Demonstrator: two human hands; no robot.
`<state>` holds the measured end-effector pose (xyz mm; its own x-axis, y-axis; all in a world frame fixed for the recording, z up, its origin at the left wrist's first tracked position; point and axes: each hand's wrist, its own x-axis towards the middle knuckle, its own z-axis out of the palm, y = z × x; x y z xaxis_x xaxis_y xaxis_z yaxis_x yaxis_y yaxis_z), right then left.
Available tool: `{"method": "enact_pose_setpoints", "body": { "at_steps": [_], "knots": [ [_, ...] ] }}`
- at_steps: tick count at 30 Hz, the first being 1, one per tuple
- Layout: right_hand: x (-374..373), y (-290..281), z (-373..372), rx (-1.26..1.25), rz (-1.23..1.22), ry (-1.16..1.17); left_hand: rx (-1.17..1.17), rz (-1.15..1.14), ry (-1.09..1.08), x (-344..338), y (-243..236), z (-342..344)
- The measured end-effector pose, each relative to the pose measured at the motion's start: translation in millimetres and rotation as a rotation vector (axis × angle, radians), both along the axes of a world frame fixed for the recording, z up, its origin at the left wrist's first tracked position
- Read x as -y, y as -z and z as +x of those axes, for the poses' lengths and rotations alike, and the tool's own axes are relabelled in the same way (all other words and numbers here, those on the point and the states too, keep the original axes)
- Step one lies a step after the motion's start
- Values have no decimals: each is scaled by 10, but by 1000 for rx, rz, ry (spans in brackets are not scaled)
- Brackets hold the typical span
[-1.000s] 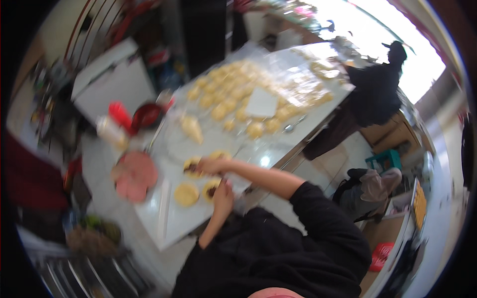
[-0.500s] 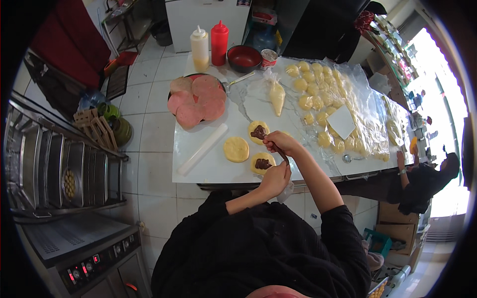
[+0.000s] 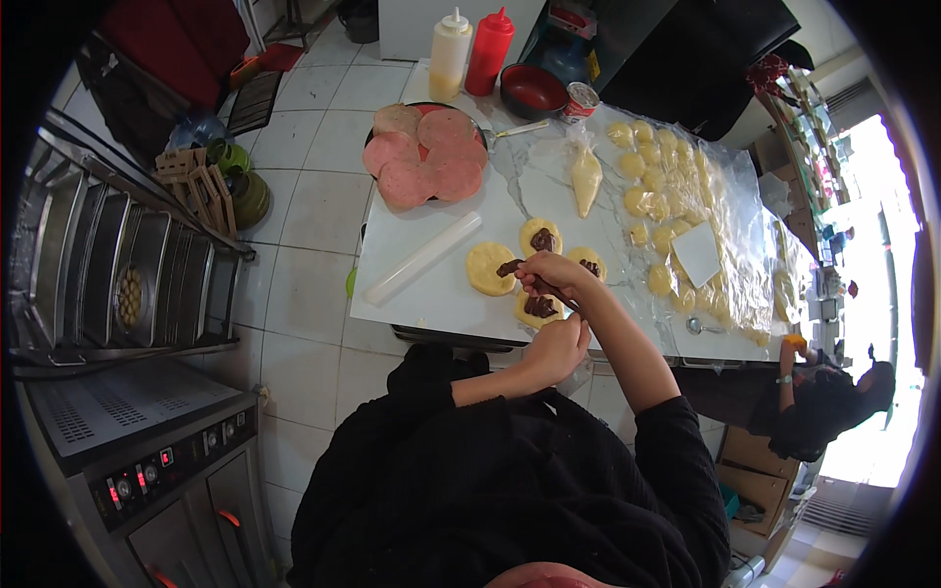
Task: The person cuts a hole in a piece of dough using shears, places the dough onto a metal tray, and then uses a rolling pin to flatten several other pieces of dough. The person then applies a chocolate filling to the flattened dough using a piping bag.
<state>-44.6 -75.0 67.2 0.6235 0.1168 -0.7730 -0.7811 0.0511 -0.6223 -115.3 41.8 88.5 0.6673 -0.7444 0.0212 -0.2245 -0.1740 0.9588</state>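
My right hand [image 3: 546, 273] is closed round the front of a piping bag [image 3: 561, 295] of dark chocolate filling. My left hand [image 3: 559, 347] grips the bag's rear, closer to my body, where clear plastic hangs. Dark chocolate [image 3: 507, 267] shows at the bag's front, over the right edge of a flat dough round [image 3: 486, 271]; whether it is the tip or piped filling I cannot tell. Around my right hand lie three more rounds with chocolate on them: a far dough round [image 3: 530, 227], a right-hand dough round [image 3: 597, 257] and a near dough round [image 3: 523, 310], partly covered by my hands.
A white rolling pin [image 3: 423, 258] lies left of the rounds. Beyond it are pink meat slices [image 3: 443, 157] on a plate, squeeze bottles [image 3: 486, 54] and a bowl [image 3: 507, 96]. A cream-filled piping bag [image 3: 586, 181] and plastic-covered dough balls [image 3: 676, 186] lie right. Another person [image 3: 818, 402] stands farther right.
My right hand and the bag's front have shifted from the far round to the left round. Chocolate now shows over that round's edge. The whole view has swung slightly.
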Motion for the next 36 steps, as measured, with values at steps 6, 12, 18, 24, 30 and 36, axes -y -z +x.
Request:
{"method": "enact_pose_setpoints", "body": {
  "at_steps": [6, 12, 18, 24, 30, 36],
  "knots": [
    [-56, 161, 82, -21, -18, -55, -13, 10, -26, -68, -1, 29],
    [-81, 309, 142, 62, -193, -59, -5, 11, -54, -92, 15, 51],
    [-98, 439, 139, 162, -429, -27, 0, 34, -46, -109, 47, 44],
    [-265, 194, 153, 367, -917, -265, 15, 40, -44, -121, 126, 36],
    [-281, 160, 154, 347, -939, -323, -8, 57, -34, -127, 114, 36],
    [-236, 250, 173, 349, -947, -232, -38, 18, -25, -157, 115, 100]
  ]
}}
